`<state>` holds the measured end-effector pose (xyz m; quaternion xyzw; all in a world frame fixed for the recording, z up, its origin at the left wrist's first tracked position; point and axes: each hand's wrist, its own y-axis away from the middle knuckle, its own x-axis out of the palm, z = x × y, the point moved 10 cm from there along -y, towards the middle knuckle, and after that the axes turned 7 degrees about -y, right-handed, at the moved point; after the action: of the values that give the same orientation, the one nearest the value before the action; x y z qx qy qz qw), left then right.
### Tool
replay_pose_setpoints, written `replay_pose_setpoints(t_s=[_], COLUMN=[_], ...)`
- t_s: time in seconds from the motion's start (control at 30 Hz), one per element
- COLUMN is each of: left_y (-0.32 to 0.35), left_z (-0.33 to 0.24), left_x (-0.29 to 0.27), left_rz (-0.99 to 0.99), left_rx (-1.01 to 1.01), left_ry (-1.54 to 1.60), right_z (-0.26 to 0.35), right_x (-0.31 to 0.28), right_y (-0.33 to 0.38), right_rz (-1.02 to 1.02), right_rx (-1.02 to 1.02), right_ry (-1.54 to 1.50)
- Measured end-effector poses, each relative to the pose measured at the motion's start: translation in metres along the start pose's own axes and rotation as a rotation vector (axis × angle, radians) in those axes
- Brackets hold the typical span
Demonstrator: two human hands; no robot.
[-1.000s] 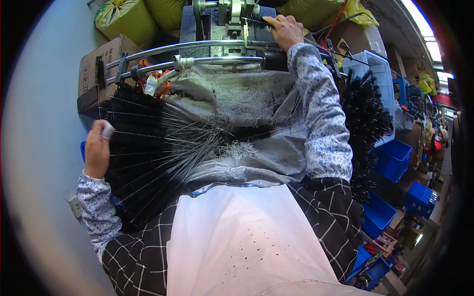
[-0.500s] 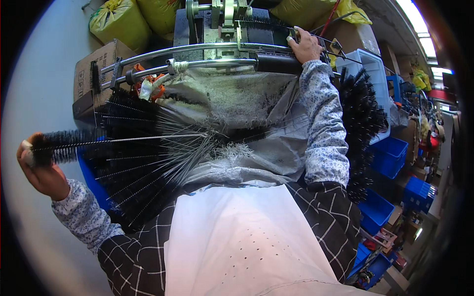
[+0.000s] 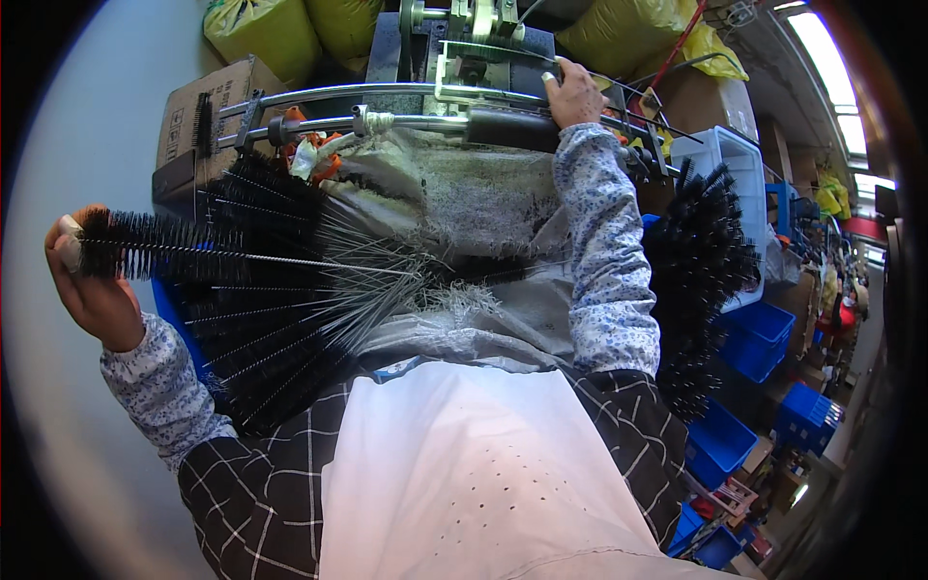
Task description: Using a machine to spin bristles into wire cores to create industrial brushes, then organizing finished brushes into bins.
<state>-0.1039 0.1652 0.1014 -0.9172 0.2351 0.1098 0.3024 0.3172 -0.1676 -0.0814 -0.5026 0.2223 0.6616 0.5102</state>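
At the far left, my left hand (image 3: 95,280) pinches the bristled tip of a black twisted-wire brush (image 3: 184,240). Its bare stem points right, over a fanned heap of similar brushes (image 3: 256,329) whose wire ends gather in front of me. White coverings show on this hand's fingertips. My right hand (image 3: 580,97) reaches to the machine (image 3: 474,72) at the top, its fingers bent beside a thin wire (image 3: 498,48) and above a black sleeve (image 3: 512,129) on the rail. What lies between those fingers is too small to make out.
More black brushes (image 3: 701,261) bunch right of my right arm, by a white bin (image 3: 739,184). Blue crates (image 3: 759,333) stand farther right. A cardboard box (image 3: 188,116) and yellow sacks (image 3: 261,43) sit behind the machine. Grey sheeting (image 3: 483,193) hangs below the metal rails.
My left hand has raised the brush tip slightly and moved right. My right hand and the black sleeve have shifted left along the rail. Bare wire shows where bristles were at the machine.
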Motion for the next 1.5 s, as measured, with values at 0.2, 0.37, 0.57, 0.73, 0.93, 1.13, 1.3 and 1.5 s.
replay_pose_setpoints(t_s=[0.2,0.37,0.57,0.73,0.93,1.13,1.3,1.5], left_y=[-0.001,0.002,0.004,0.005,0.005,0.002,0.013,0.026], left_z=[0.002,-0.025,-0.029,-0.020,-0.009,-0.019,-0.018,-0.021], left_x=[0.011,0.041,0.055,0.042,0.032,0.073,0.119,0.148], left_rz=[0.050,0.110,0.158,0.170,0.149,0.249,0.552,0.707], left_rx=[-0.005,0.098,0.087,0.067,0.015,0.072,-0.014,-0.101], left_ry=[0.032,-0.021,-0.021,-0.027,-0.045,0.005,0.105,0.285], right_z=[0.052,0.081,0.080,0.023,-0.057,-0.115,-0.124,-0.061], right_x=[0.026,0.039,0.033,0.013,-0.011,-0.021,-0.004,-0.089], right_y=[0.004,0.009,0.011,0.002,-0.013,-0.043,-0.059,0.035], right_rz=[0.049,0.085,0.174,0.087,0.062,0.047,0.228,0.651], right_rx=[0.021,0.025,-0.019,-0.032,-0.071,-0.009,-0.144,-0.007], right_ry=[0.013,0.054,0.039,0.014,0.014,0.040,0.155,-0.461])
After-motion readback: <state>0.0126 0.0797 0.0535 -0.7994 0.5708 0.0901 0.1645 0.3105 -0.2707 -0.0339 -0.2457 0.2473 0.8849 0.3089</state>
